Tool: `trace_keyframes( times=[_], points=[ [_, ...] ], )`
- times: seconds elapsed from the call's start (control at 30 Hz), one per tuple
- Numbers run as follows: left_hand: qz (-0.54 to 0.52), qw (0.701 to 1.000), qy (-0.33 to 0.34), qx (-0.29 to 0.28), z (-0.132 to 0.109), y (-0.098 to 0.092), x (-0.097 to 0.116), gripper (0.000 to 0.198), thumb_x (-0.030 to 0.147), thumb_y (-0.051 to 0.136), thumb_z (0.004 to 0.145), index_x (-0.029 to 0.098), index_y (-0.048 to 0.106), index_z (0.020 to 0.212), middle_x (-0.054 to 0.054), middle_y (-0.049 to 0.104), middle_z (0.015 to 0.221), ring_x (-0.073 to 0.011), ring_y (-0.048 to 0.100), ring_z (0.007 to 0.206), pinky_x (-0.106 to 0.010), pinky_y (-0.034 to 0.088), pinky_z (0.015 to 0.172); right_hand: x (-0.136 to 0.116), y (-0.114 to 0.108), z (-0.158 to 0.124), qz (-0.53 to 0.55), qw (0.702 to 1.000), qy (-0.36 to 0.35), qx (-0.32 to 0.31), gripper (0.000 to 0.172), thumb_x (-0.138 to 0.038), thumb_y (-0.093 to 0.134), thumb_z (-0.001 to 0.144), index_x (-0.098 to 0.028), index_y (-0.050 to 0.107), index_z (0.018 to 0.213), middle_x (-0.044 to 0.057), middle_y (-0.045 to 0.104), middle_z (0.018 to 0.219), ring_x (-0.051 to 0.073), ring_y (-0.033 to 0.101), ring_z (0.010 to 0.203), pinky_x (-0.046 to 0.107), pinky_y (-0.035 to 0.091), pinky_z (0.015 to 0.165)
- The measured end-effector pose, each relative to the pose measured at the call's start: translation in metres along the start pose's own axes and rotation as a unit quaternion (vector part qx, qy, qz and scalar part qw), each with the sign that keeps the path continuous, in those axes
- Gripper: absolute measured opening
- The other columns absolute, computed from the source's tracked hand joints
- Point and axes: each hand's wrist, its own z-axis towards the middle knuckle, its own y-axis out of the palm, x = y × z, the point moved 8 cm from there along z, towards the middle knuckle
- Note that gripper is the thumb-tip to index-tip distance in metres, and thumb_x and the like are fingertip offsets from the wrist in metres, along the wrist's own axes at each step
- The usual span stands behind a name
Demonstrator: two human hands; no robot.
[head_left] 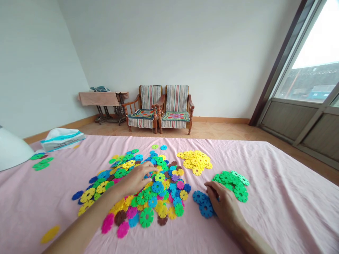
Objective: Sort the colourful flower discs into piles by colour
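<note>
A mixed pile of notched plastic discs [147, 218] in many colours spreads over the pink cloth. My left hand [139, 177] reaches into this pile, palm down, with its thumb and bent fingers apart around the discs. No held disc shows in it. To the right, my right hand [225, 203] rests low over the cloth, fingers curled in. Whatever is inside them is hidden. Just left of its fingers lies a small group of blue discs [206, 208], partly covered by the hand. Beyond it are a pile of green discs [240, 192] and a pile of yellow discs [196, 160].
Several green discs [42, 164] lie at the far left by a tissue pack [63, 139] and a white rounded object [13, 150]. A lone yellow disc [50, 234] is near the front left. Two wooden armchairs [177, 102] stand beyond the table [286, 176].
</note>
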Motion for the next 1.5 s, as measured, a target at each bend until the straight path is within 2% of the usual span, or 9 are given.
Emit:
trace_keyframes(
  times=[0.13, 0.3, 0.7, 0.8, 1.0, 1.13, 1.27, 1.4, 1.5],
  points=[
    [0.024, 0.997, 0.052, -0.055, 0.009, 0.014, 0.014, 0.051, 0.015, 0.058, 0.077, 0.029, 0.056, 0.126, -0.004, 0.054, 0.129, -0.025, 0.047, 0.12, -0.038, 0.036, 0.103, 0.001, 0.001, 0.0, 0.0, 1.0, 0.001, -0.004, 0.03, -0.033, 0.039, 0.091, -0.021, 0.066, 0.093, 0.006, 0.07, 0.088, 0.02, 0.065, 0.083, 0.029, 0.049, 0.073],
    [0.032, 0.99, 0.087, -0.102, 0.024, 0.02, 0.025, 0.041, 0.024, 0.065, 0.076, 0.026, 0.062, 0.117, -0.007, 0.061, 0.111, -0.0265, 0.055, 0.106, -0.035, 0.042, 0.09, 0.001, 0.0, 0.0, -0.007, 1.0, -0.002, 0.002, 0.029, -0.032, 0.04, 0.091, -0.021, 0.067, 0.091, 0.005, 0.07, 0.087, 0.019, 0.066, 0.081, 0.028, 0.049, 0.073],
    [0.019, 0.992, 0.063, -0.109, 0.04, 0.023, 0.025, 0.034, 0.037, 0.073, 0.069, 0.022, 0.063, 0.099, -0.002, 0.056, 0.088, -0.02, 0.056, 0.082, -0.027, 0.041, 0.068, 0.002, 0.002, -0.001, -0.006, 1.0, 0.0, -0.003, 0.027, -0.032, 0.041, 0.091, -0.022, 0.067, 0.091, 0.004, 0.07, 0.089, 0.019, 0.066, 0.082, 0.027, 0.05, 0.073],
    [0.022, 0.993, 0.058, -0.104, 0.041, 0.025, 0.023, 0.029, 0.034, 0.072, 0.069, 0.021, 0.061, 0.093, -0.002, 0.056, 0.088, -0.0196, 0.056, 0.081, -0.027, 0.041, 0.068, 0.003, 0.002, -0.001, -0.013, 1.0, 0.001, -0.006, 0.028, -0.034, 0.041, 0.092, -0.023, 0.067, 0.094, 0.004, 0.07, 0.091, 0.019, 0.066, 0.084, 0.027, 0.05, 0.074],
    [0.019, 0.994, 0.061, -0.087, 0.039, 0.029, 0.024, 0.037, 0.037, 0.074, 0.068, 0.021, 0.06, 0.099, -0.004, 0.057, 0.093, -0.0197, 0.056, 0.082, -0.027, 0.042, 0.068, 0.005, 0.004, -0.005, -0.016, 1.0, 0.008, -0.013, 0.029, -0.039, 0.042, 0.092, -0.024, 0.067, 0.094, 0.005, 0.07, 0.094, 0.02, 0.066, 0.085, 0.028, 0.05, 0.075],
    [0.009, 0.996, 0.057, -0.075, 0.039, 0.022, 0.025, 0.033, 0.035, 0.073, 0.067, 0.021, 0.06, 0.093, -0.003, 0.059, 0.09, -0.0188, 0.057, 0.079, -0.026, 0.042, 0.065, 0.005, 0.004, -0.006, -0.02, 1.0, -0.006, -0.009, 0.029, -0.042, 0.045, 0.09, -0.025, 0.068, 0.093, 0.005, 0.071, 0.093, 0.02, 0.067, 0.084, 0.027, 0.052, 0.074],
    [0.018, 1.0, -0.002, -0.015, 0.052, -0.005, -0.008, 0.03, 0.03, 0.069, 0.067, 0.02, 0.06, 0.093, -0.001, 0.061, 0.085, -0.0161, 0.058, 0.074, -0.024, 0.043, 0.066, 0.003, 0.003, -0.004, -0.029, 0.999, -0.023, -0.013, 0.03, -0.042, 0.045, 0.09, -0.024, 0.069, 0.094, 0.005, 0.072, 0.092, 0.02, 0.068, 0.082, 0.025, 0.053, 0.072],
    [0.086, 0.987, -0.116, 0.066, 0.075, -0.034, -0.078, 0.028, 0.029, 0.068, 0.065, 0.019, 0.062, 0.09, -0.001, 0.064, 0.09, -0.0156, 0.06, 0.076, -0.023, 0.044, 0.069, -0.001, 0.0, -0.001, -0.035, 0.999, -0.034, -0.011, 0.03, -0.041, 0.045, 0.091, -0.024, 0.07, 0.093, 0.005, 0.073, 0.091, 0.019, 0.069, 0.083, 0.023, 0.054, 0.072],
    [0.113, 0.976, -0.166, 0.085, 0.095, -0.039, -0.121, 0.022, 0.03, 0.068, 0.066, 0.017, 0.062, 0.084, -0.004, 0.066, 0.088, -0.02, 0.061, 0.083, -0.026, 0.044, 0.071, -0.002, -0.002, -0.001, -0.038, 0.999, -0.035, 0.0, 0.03, -0.042, 0.045, 0.09, -0.025, 0.07, 0.092, 0.004, 0.073, 0.09, 0.018, 0.069, 0.081, 0.022, 0.054, 0.07]
  ],
)
